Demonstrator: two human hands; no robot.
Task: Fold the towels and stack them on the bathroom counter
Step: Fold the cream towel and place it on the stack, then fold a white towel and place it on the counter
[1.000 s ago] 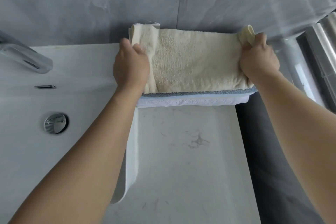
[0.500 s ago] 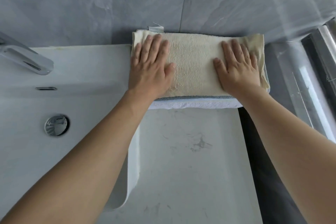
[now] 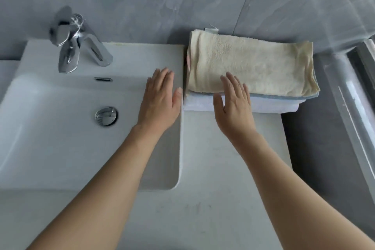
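Now, from the head view, the stack (image 3: 249,79) sits on the desk (image 3: 223,168) against the wall, just right of the sink (image 3: 50,128): a cream towel (image 3: 251,65) on top, a thin blue towel (image 3: 284,97) under it, a white towel (image 3: 269,105) at the bottom. The left hand (image 3: 160,101) is flat over the sink's rim, fingers (image 3: 162,79) straight and close together, holding nothing. The right hand (image 3: 235,107) is likewise flat and empty, its fingertips over the stack's near edge (whether they touch the cloth I cannot tell). The stacking looks done or nearly so. To finish well, I would square the edges: the cream towel's right end overhangs and looks rumpled, so a light tuck there, pressing down rather than dragging, should keep the layers from sliding.
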